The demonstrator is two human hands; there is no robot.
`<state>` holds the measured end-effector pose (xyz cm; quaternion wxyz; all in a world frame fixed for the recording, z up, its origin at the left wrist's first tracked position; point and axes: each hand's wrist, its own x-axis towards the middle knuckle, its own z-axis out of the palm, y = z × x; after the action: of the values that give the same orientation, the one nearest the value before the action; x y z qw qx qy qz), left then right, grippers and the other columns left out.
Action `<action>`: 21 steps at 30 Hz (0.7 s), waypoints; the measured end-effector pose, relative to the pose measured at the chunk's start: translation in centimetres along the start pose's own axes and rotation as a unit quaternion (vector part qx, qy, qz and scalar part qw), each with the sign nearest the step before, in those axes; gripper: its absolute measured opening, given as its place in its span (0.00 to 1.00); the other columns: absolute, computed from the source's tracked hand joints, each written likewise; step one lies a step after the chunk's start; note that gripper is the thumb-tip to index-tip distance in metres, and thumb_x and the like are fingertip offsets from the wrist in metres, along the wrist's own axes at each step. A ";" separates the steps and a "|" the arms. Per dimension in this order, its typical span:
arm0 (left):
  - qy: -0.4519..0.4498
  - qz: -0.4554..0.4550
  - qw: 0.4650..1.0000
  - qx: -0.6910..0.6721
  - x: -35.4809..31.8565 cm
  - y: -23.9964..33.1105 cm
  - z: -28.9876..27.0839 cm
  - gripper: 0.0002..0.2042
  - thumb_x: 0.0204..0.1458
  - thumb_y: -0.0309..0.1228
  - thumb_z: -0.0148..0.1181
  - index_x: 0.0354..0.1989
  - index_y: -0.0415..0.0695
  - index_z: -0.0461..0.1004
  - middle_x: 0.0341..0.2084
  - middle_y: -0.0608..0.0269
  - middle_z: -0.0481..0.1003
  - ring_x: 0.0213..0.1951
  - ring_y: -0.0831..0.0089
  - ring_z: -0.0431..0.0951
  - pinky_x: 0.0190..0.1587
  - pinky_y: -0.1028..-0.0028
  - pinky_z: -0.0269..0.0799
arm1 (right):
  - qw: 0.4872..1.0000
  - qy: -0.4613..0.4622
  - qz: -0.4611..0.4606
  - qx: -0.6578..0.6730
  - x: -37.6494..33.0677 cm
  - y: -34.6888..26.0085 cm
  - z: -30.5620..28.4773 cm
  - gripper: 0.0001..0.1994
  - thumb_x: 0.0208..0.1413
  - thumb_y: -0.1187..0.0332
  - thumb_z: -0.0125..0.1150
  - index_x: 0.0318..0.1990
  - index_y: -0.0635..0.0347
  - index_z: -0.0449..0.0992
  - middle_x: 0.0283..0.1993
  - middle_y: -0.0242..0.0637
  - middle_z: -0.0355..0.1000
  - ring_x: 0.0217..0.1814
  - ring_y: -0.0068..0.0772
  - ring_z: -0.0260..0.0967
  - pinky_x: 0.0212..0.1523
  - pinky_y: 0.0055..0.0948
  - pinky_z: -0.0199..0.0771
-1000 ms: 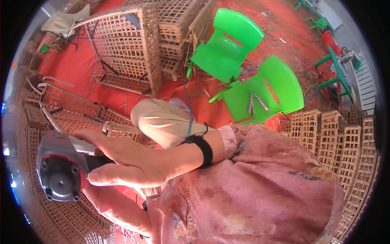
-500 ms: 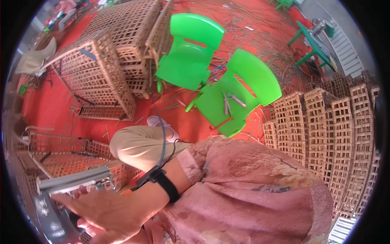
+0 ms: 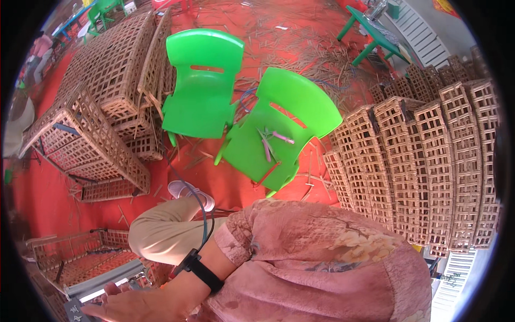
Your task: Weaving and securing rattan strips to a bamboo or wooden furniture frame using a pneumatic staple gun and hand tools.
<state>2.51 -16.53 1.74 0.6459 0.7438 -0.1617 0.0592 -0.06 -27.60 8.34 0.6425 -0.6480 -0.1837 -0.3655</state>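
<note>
My right hand [image 3: 134, 305] comes in at the lower left, its forearm crossing from the right with a black strap on it. Its fingers lie round a grey and black nail gun [image 3: 110, 282], whose long metal magazine points up and right. The gun's dark body and part of the hand are cut off by the lower rim. A woven rattan frame [image 3: 80, 268] stands just beyond the gun. My left hand does not show.
Two green plastic chairs [image 3: 201, 102] stand ahead; a pink-handled tool [image 3: 266, 150] rests on the nearer seat. Woven rattan panels [image 3: 397, 172] are stacked at the right, more rattan frames [image 3: 107, 70] at the left. Cut strips lie on the red floor; a blue hose [image 3: 185, 185] runs past my leg.
My view has turned right, so the chairs and rattan frames sit further left and lower. My right hand and the nail gun have sunk toward the lower rim.
</note>
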 end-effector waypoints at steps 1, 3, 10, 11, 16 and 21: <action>0.000 -0.001 1.000 -0.002 0.1 -0.2 0.1 0.31 0.61 0.50 0.51 0.62 0.36 0.63 0.53 0.53 0.69 0.47 0.71 0.70 0.48 0.72 0.68 | 1.000 -0.014 -0.003 -0.013 0.0 0.3 -0.1 0.53 0.51 0.29 0.50 0.66 0.74 0.51 0.49 0.62 0.68 0.47 0.59 0.71 0.46 0.48 0.72; -0.010 -0.007 1.000 -0.005 0.4 -0.5 0.4 0.31 0.61 0.50 0.51 0.62 0.36 0.63 0.53 0.53 0.69 0.47 0.71 0.70 0.48 0.72 0.68 | 0.998 0.000 -0.034 -0.045 -0.1 0.4 -0.6 0.52 0.51 0.30 0.52 0.66 0.74 0.52 0.49 0.62 0.69 0.47 0.58 0.71 0.47 0.49 0.71; -0.014 -0.013 1.000 -0.001 1.4 -1.1 0.1 0.30 0.61 0.50 0.51 0.62 0.36 0.62 0.53 0.53 0.69 0.46 0.71 0.69 0.48 0.72 0.68 | 0.996 -0.005 -0.048 -0.074 1.5 0.7 -2.6 0.52 0.51 0.32 0.53 0.65 0.77 0.52 0.51 0.63 0.68 0.51 0.60 0.69 0.50 0.49 0.70; -0.015 -0.014 1.000 0.000 1.5 -1.2 -0.1 0.30 0.61 0.49 0.51 0.62 0.36 0.62 0.53 0.53 0.69 0.46 0.71 0.69 0.48 0.72 0.68 | 0.996 -0.041 -0.008 -0.074 1.5 0.5 -3.1 0.52 0.51 0.31 0.53 0.65 0.77 0.52 0.53 0.63 0.68 0.54 0.61 0.68 0.53 0.49 0.69; -0.009 -0.020 1.000 0.007 2.1 0.0 0.2 0.30 0.61 0.49 0.51 0.62 0.36 0.62 0.53 0.53 0.69 0.46 0.72 0.69 0.48 0.72 0.68 | 0.989 -0.139 0.040 0.003 1.5 1.3 -3.9 0.52 0.51 0.31 0.51 0.66 0.74 0.50 0.58 0.63 0.65 0.58 0.59 0.67 0.63 0.48 0.61; 0.046 -0.015 0.999 0.024 2.3 1.7 -2.6 0.30 0.61 0.49 0.51 0.63 0.36 0.62 0.53 0.53 0.69 0.46 0.72 0.69 0.47 0.72 0.68 | 0.988 -0.144 0.023 -0.043 1.7 3.6 -5.4 0.36 0.51 0.47 0.61 0.58 0.68 0.61 0.38 0.47 0.73 0.36 0.45 0.74 0.34 0.40 0.73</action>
<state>4.44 -14.51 4.46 0.6355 0.7579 -0.1193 0.0869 2.32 -33.62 6.55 0.5888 -0.7250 -0.2433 -0.2617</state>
